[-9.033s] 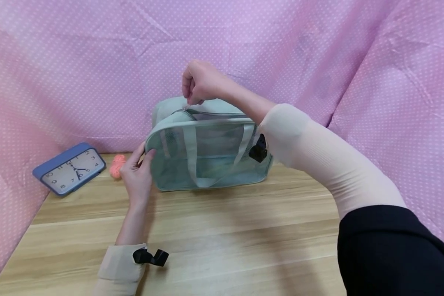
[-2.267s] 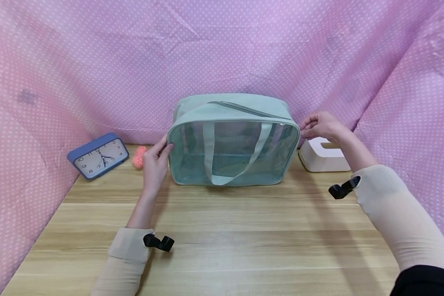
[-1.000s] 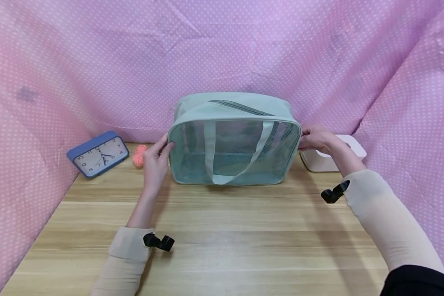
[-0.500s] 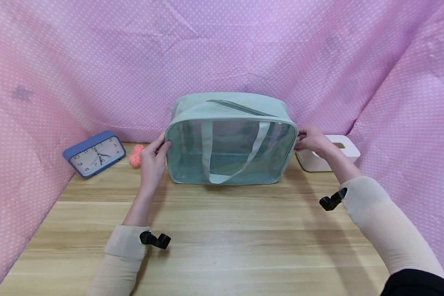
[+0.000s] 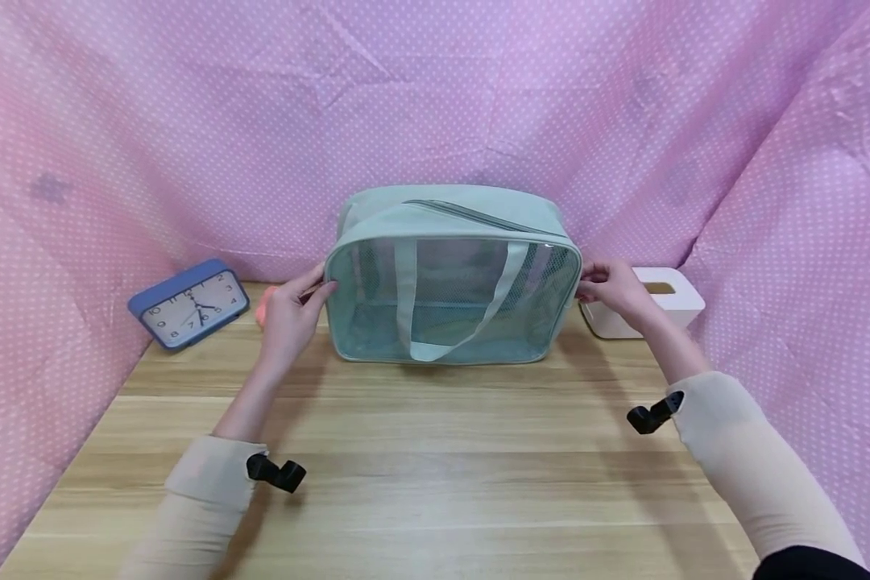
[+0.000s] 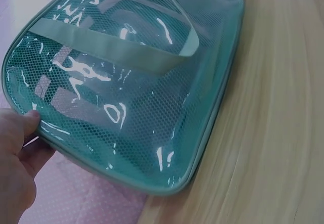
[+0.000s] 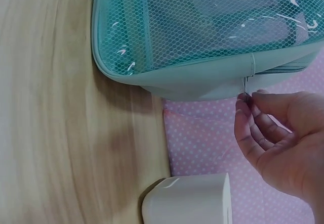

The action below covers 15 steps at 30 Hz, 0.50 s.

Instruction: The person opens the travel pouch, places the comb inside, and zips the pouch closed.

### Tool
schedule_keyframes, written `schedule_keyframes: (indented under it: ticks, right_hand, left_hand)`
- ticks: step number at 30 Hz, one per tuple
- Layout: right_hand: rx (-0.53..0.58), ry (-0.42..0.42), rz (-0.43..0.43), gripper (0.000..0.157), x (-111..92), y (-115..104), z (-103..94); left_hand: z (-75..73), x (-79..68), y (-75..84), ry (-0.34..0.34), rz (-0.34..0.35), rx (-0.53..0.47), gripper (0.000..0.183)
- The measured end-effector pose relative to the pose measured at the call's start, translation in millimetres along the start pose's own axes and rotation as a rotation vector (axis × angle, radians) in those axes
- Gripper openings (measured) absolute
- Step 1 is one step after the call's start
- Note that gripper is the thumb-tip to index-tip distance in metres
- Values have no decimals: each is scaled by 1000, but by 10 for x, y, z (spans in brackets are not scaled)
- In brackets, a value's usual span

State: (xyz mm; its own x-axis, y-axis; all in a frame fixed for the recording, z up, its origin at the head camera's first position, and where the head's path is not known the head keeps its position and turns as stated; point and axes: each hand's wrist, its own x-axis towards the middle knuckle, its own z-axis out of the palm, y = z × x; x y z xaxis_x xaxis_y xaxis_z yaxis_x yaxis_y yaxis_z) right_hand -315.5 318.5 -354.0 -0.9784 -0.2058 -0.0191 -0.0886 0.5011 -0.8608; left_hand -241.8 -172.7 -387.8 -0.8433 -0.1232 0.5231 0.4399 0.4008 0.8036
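A pale green bag (image 5: 435, 217) with a clear front, mesh sides and a looped carry strap (image 5: 406, 282) stands upright at the back of the table. My left hand (image 5: 290, 314) pinches its left edge, thumb on the front; the left wrist view shows the thumb (image 6: 30, 120) over the piping. At the bag's right end, my right hand (image 5: 616, 290) pinches the small zipper pull (image 7: 246, 84) between thumb and fingertips. The zipper (image 5: 471, 213) runs slantwise across the top and down that end, and no gap shows along the top.
Left of the bag, a blue clock (image 5: 192, 304) leans tilted, and orange yarn (image 5: 264, 304) is partly hidden behind my left hand. A white tissue box (image 5: 674, 300) stands behind my right wrist. Pink dotted cloth (image 5: 435, 97) walls the wooden table (image 5: 435, 451).
From the bag's top left, where the zipper gaped, my right hand has moved to its right end and down; the top now shows no gap. My left hand keeps the left edge, its forearm shifted left.
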Motion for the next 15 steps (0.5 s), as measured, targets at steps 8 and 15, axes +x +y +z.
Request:
schedule_keyframes:
  ticks: [8,15]
  right_hand:
    - [0,99,-79,25,-127,98,0]
    - [-76,179,-154,26,-264,142,24]
  left_hand:
    - [-116,24,22,-92,90,166,38]
    - [-228,14,40,-171,123,284,34]
